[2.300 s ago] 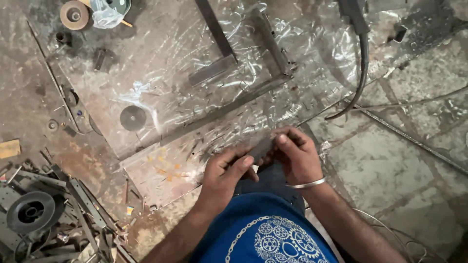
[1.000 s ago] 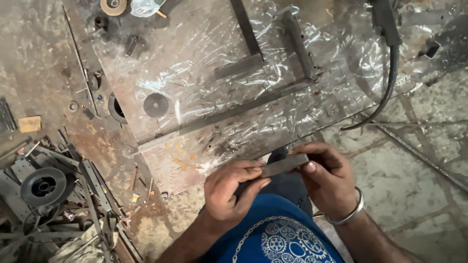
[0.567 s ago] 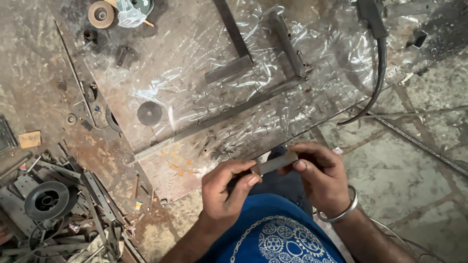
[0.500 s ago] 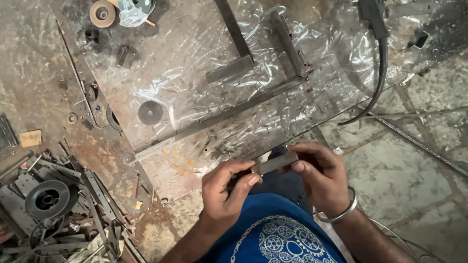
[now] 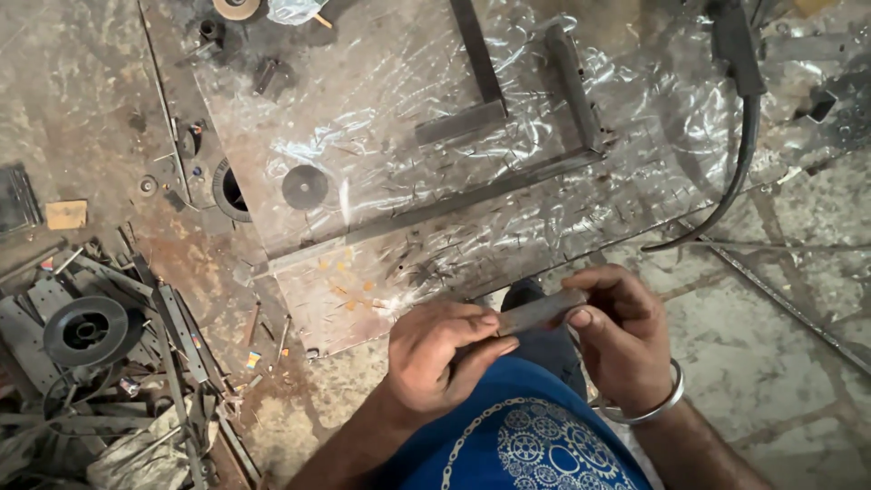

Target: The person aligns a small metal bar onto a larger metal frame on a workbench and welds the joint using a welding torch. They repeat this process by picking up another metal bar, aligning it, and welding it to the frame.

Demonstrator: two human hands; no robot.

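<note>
I hold a short grey metal bar (image 5: 538, 312) level in front of my body with both hands. My left hand (image 5: 439, 357) grips its left end with the fingers curled over it. My right hand (image 5: 621, 336), with a metal bangle on the wrist, pinches the right end between thumb and fingers. The bar hovers just off the near edge of a shiny metal sheet (image 5: 381, 118) that lies on the floor. On that sheet rest a long flat bar (image 5: 426, 211), two dark steel pieces (image 5: 476, 82) and a round grinding disc (image 5: 305, 187).
A black cable with a handle (image 5: 739, 118) curves over the sheet's right side. Scrap metal, strips and a black wire spool (image 5: 87, 329) are heaped at the lower left. A thin rod (image 5: 780, 304) crosses the stone floor at right. A tape roll (image 5: 236, 7) sits at the top.
My hands have lifted the short bar off the sheet's edge and brought it toward my body. The view has shifted slightly; the grip on both ends is unchanged over the last second.
</note>
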